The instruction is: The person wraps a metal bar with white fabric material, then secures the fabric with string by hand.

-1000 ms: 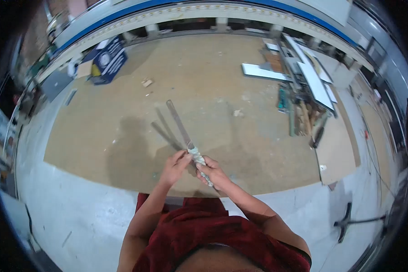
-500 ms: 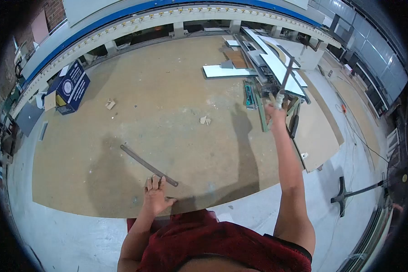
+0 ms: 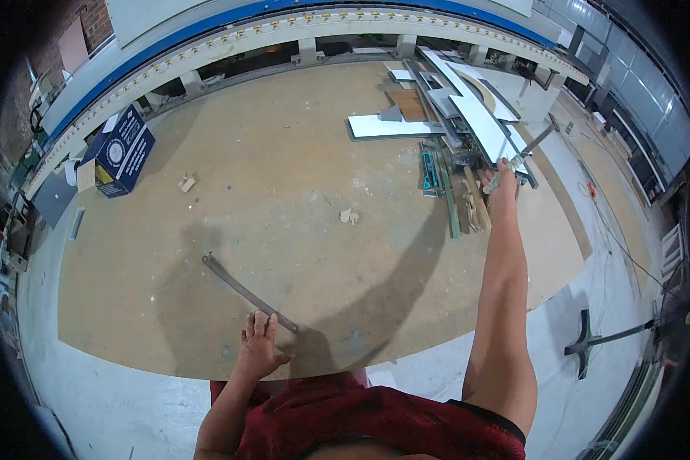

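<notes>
My left hand (image 3: 259, 349) rests at the front edge of the brown work table (image 3: 268, 176), fingers spread. Its fingertips reach the near end of a narrow dark-grey strip (image 3: 241, 289) with rounded ends, which lies slantwise on the board. Far out at the right, my right hand (image 3: 501, 182) is closed round the pale, wrapped-looking grip of a flat dark blade (image 3: 539, 139). The blade points up and right, over the edge of the white panels (image 3: 479, 126). Just left of that hand are wooden sticks (image 3: 477, 198), a green strip (image 3: 448, 195) and a teal tool (image 3: 429, 170).
A dark blue box (image 3: 127, 152) stands at the table's left side. Small torn scraps (image 3: 349, 217) lie on the board. Behind runs a long machine beam (image 3: 238, 47) with a blue stripe. A black-footed stand (image 3: 585, 343) is on the floor at right.
My right hand has moved right with the blade, which has tilted from near upright towards the right. The wooden sticks now show more. My left hand stays by the grey strip.
</notes>
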`<state>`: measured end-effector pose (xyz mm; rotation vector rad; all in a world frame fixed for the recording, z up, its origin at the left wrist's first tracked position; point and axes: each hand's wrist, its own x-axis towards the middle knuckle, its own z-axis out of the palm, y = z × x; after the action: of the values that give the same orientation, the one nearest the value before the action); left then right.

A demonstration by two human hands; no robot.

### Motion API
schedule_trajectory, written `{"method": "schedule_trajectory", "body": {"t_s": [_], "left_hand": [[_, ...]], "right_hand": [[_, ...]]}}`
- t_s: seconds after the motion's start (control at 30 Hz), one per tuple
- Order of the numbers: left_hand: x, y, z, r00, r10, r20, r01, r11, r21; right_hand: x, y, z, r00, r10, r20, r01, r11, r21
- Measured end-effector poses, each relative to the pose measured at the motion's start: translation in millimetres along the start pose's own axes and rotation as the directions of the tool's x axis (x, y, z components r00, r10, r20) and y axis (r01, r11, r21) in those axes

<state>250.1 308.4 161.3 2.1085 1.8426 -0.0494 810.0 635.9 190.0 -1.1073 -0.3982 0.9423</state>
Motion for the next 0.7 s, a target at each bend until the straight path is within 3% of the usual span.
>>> {"method": "schedule_trajectory", "body": {"t_s": [0.2,0.47,0.6,0.67,0.7], "left_hand": [[-0.9,-2.8,3.2,1.000,0.010,-0.005,-0.010,1.000,0.015],[-0.9,-6.3,7.5,1.000,0.002,-0.015,-0.001,1.000,0.023],[-1.5,-7.4,10.8,0.996,0.041,-0.076,-0.040,0.999,0.018],[-2.1,-9.6,13.9,0.992,0.060,-0.109,-0.057,0.998,0.028],[-1.7,-10.1,15.6,0.991,0.064,-0.114,-0.060,0.997,0.039]], "right_hand": [[13.0,-6.9,11.5,0.998,0.064,0.029,-0.065,0.997,0.034],[1.3,5.2,30.7,0.957,-0.024,-0.288,0.050,0.995,0.083],[-38.6,31.6,34.5,0.959,-0.142,-0.244,0.179,0.974,0.138],[-77.1,43.9,40.9,0.977,-0.138,-0.162,0.157,0.981,0.116],[-102.8,47.6,47.4,0.987,-0.100,-0.126,0.124,0.973,0.195]]}}
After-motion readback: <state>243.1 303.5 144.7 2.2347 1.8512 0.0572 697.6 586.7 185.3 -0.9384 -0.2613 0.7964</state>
